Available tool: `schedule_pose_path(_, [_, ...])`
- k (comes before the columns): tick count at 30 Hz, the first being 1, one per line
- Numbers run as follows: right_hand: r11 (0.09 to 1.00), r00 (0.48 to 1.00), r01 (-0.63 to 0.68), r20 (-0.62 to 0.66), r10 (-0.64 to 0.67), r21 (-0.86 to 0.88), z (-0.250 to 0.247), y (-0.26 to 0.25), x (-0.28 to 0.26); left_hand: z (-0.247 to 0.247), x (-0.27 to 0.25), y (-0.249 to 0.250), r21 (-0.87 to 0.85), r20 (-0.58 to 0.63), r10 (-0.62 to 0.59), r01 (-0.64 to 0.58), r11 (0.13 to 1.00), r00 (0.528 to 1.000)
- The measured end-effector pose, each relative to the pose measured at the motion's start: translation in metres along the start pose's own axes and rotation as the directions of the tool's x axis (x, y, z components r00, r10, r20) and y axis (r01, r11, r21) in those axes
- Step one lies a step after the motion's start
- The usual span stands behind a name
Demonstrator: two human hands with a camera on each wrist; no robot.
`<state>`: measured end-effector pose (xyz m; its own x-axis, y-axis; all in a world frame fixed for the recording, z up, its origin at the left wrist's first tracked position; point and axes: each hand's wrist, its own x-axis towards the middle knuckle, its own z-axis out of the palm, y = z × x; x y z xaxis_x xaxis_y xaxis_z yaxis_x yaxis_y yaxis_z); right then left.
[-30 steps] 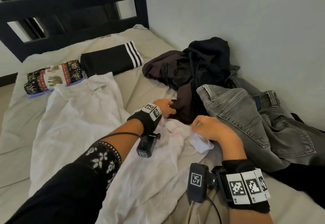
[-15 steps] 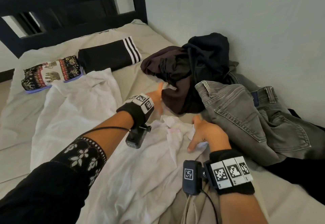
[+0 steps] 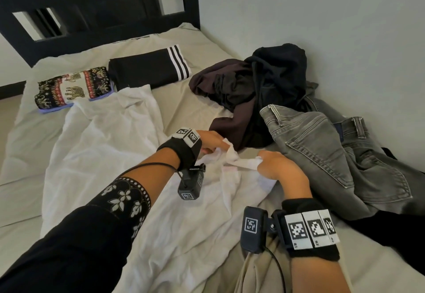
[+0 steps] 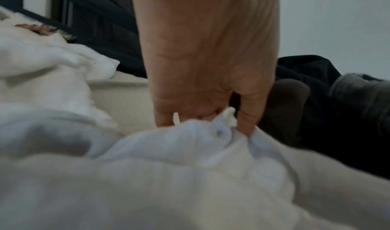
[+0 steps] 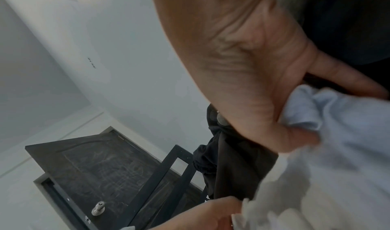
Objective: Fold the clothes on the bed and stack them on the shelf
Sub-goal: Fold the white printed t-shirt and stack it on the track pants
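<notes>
A white garment (image 3: 110,166) lies spread along the middle of the bed (image 3: 202,46). My left hand (image 3: 212,142) pinches its bunched upper edge, and my right hand (image 3: 273,166) pinches the same edge a little to the right, so a short strip is stretched between them. The left wrist view shows my fingers (image 4: 249,116) curled into the white garment (image 4: 190,150). The right wrist view shows my thumb (image 5: 299,138) pressed on a fold of the white garment (image 5: 337,133). Two folded pieces lie near the headboard: an elephant-print one (image 3: 73,88) and a black one with white stripes (image 3: 149,67).
A heap of unfolded dark clothes (image 3: 259,85) and grey jeans (image 3: 322,145) lies against the wall on the right. A beige garment (image 3: 253,274) lies under my right forearm. The black headboard (image 3: 99,12) closes the far end; a dark door (image 5: 101,163) shows in the right wrist view.
Half a second ago both hands lay with open fingers by the dark clothes and the white cloth. Now both have closed on the white garment's edge and hold it between them.
</notes>
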<state>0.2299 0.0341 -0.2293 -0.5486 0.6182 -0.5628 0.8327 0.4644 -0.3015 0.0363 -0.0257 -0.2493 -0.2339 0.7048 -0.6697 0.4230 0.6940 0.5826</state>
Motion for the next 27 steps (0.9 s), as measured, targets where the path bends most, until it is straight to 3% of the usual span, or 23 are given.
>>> schedule_pose_path(4, [0.998, 0.999, -0.04, 0.031, 0.038, 0.054, 0.001, 0.001, 0.001, -0.004, 0.01, -0.003, -0.117, -0.182, -0.057, 0.036, 0.992, 0.982])
schedule_pose_path(9, [0.995, 0.997, -0.079, -0.022, 0.08, 0.062, 0.003, -0.003, 0.006, -0.008, 0.014, -0.009, -0.133, -0.086, -0.095, 0.083, 0.988, 0.992])
schedule_pose_path(14, [0.993, 0.993, -0.118, -0.027, 0.118, 0.001, 0.001, 0.009, 0.007, -0.007, 0.015, -0.004, -0.143, -0.32, -0.022, -0.025, 0.989, 0.947])
schedule_pose_path(18, [0.995, 0.995, -0.094, 0.039, 0.092, 0.038, -0.004, 0.012, 0.006, -0.004, 0.018, -0.01, -0.049, -0.386, 0.014, -0.035, 0.998, 0.922])
schedule_pose_path(20, [0.989, 0.999, 0.02, -0.042, -0.014, 0.145, -0.006, 0.009, 0.002, -0.006, 0.017, -0.016, 0.058, -0.452, 0.057, -0.034, 0.998, 0.89])
schedule_pose_path(23, [0.96, 0.927, 0.232, -0.336, -0.17, 0.154, -0.001, -0.005, -0.009, -0.01, 0.003, -0.025, 0.238, -0.545, 0.252, -0.14, 0.961, 0.8])
schedule_pose_path(25, [0.974, 0.941, 0.22, -0.274, -0.197, 0.057, 0.004, -0.021, -0.016, -0.011, -0.011, -0.03, 0.248, -0.449, 0.332, -0.241, 0.938, 0.83])
schedule_pose_path(27, [0.978, 0.975, 0.206, -0.085, -0.203, 0.027, 0.012, -0.035, -0.02, -0.008, -0.023, -0.036, 0.255, -0.249, 0.296, -0.233, 0.939, 0.922])
